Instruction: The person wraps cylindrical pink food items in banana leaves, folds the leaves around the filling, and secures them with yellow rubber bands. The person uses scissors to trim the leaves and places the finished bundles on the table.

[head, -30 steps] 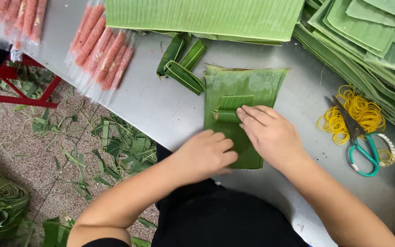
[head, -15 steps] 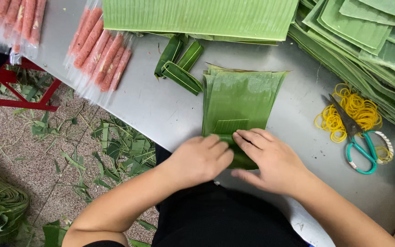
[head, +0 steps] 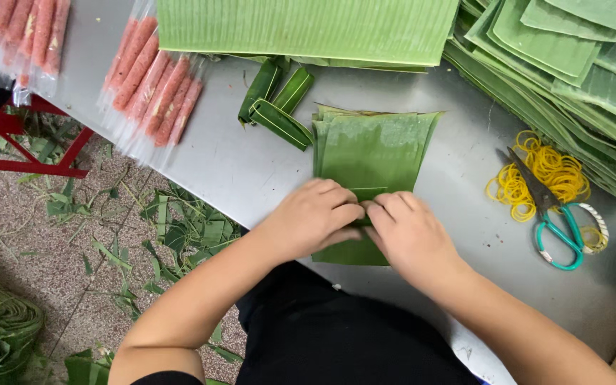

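A stack of rectangular green banana-leaf sheets (head: 373, 153) lies flat on the grey metal counter (head: 251, 171), directly in front of the person. Both hands meet at its near half: the left hand (head: 313, 217) and the right hand (head: 408, 235) press together over a small folded piece of leaf (head: 367, 194), fingers curled down on it. Each grip looks narrow and pinched on that fold, though what lies under the palms is hidden.

By the look of it, the wrapping is at an early stage: the sheets are laid out and a first fold is begun, while the far half is still flat and open. Three finished folded leaf packets (head: 278, 103) rest just beyond the stack's far left corner.

The stack's long axis runs away from the person, its far edge pointing toward the large banana leaf (head: 308, 28) at the counter's back.
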